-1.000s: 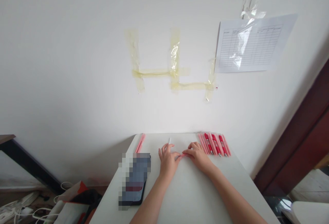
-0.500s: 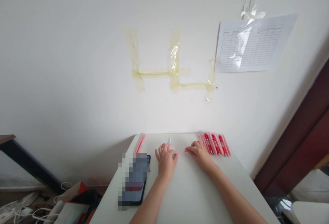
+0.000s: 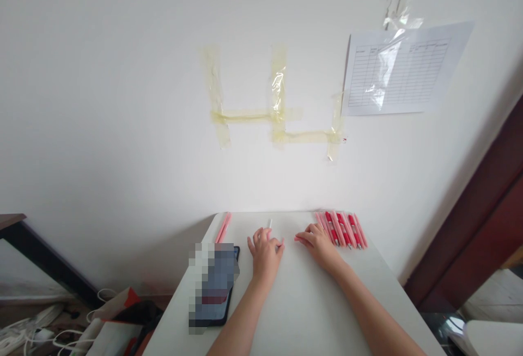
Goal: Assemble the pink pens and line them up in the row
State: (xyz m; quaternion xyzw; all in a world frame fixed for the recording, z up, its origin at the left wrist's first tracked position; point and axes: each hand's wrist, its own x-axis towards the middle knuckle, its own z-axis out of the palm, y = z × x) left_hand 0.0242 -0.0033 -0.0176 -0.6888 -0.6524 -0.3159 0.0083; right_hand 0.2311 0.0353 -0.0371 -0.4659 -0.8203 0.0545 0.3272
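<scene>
My left hand (image 3: pixel 265 251) is over the table with its thumb and index finger pinched on a small pale pink piece (image 3: pixel 283 241), mostly covered by the fingertips. Its other fingers are spread out. Just beyond them a thin white stick-like part (image 3: pixel 270 223) points toward the wall; whether those fingers touch it I cannot tell. My right hand (image 3: pixel 317 242) pinches a small pink piece (image 3: pixel 297 239), of which only the end shows. A narrow gap separates the two hands. To the right of my right hand lies a row of several pink and red pens (image 3: pixel 342 230).
Two pink pens (image 3: pixel 223 228) lie at the table's back left corner. A phone (image 3: pixel 214 285), partly blurred out, rests on the left side of the white table (image 3: pixel 306 312). The wall (image 3: pixel 143 100) rises directly behind. Cables (image 3: pixel 44 329) and bags are on the floor at left.
Both hands stay nearly in place. Less of the pale pink piece sticks out past my left thumb now.
</scene>
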